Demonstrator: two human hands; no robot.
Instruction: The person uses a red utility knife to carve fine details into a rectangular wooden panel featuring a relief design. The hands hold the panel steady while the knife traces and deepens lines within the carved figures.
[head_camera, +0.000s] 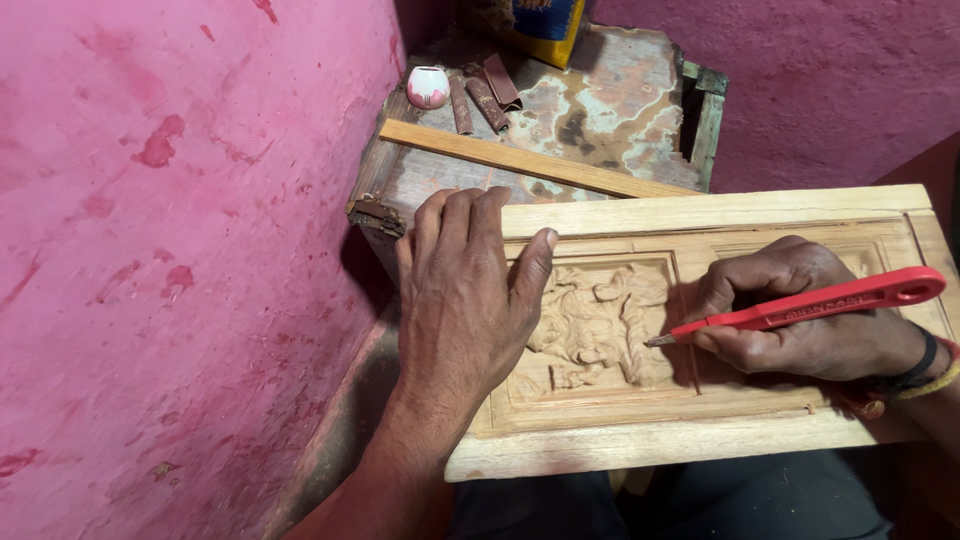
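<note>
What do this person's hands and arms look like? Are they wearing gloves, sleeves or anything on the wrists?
Both hands are bare, with no gloves. The left hand and its forearm show no sleeve, ring or band. The right hand has a dark band around the wrist, with a yellowish band and a bit of red just behind it. No sleeve shows on that arm either.

Small woodcarving workshop, prob. a corner of a plain room. Signs: carved wooden panel (700, 330) w/ relief figure in its recess, red-handled carving tool (800, 308), rolled sandpaper strips (485, 95) & a loose wood strip (530, 160) on a worn, stained worktop (600, 90); rough pink-painted walls (180, 250).
</note>
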